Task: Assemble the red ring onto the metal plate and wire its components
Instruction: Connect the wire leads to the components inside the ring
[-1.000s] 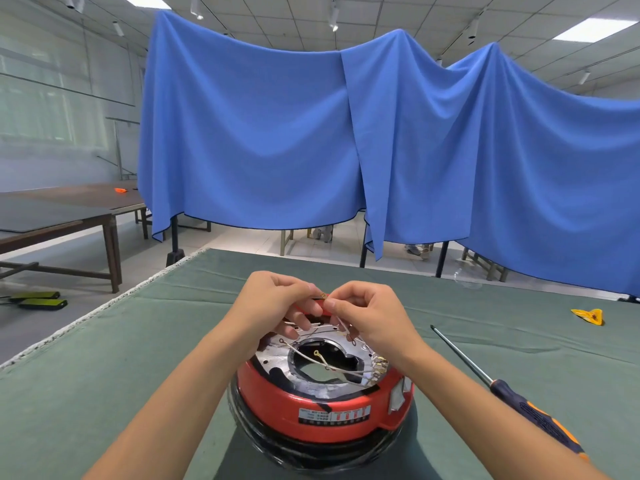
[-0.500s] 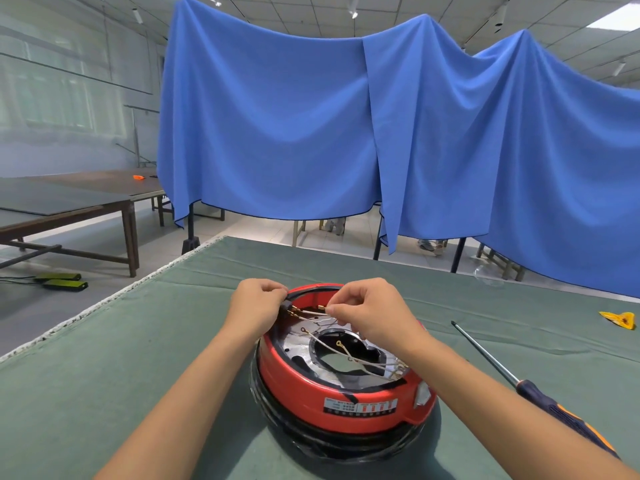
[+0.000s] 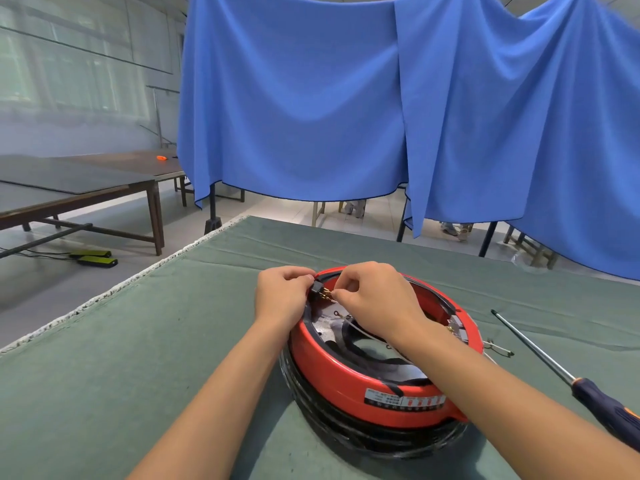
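The red ring (image 3: 349, 379) sits over a black base on the green table, with the metal plate (image 3: 323, 332) showing inside it. At the ring's far left rim my left hand (image 3: 282, 296) grips a small black connector block (image 3: 317, 288) with brass pins. My right hand (image 3: 375, 301) pinches a wire terminal (image 3: 333, 296) right against those pins. A pale wire (image 3: 356, 329) with a ring lug lies across the plate under my right hand. More brass terminals (image 3: 452, 327) sit at the ring's right side.
A long screwdriver (image 3: 568, 379) with a dark blue and orange handle lies on the green cloth (image 3: 138, 341) to the right of the ring. A small wire clip (image 3: 498, 348) lies beside the ring. The table's left edge runs diagonally; blue drapes (image 3: 346, 116) hang beyond the far edge.
The view has shifted left and dipped, so the ring now sits further right. Both hands moved to the ring's far left rim, closing together on the black connector and its terminal.
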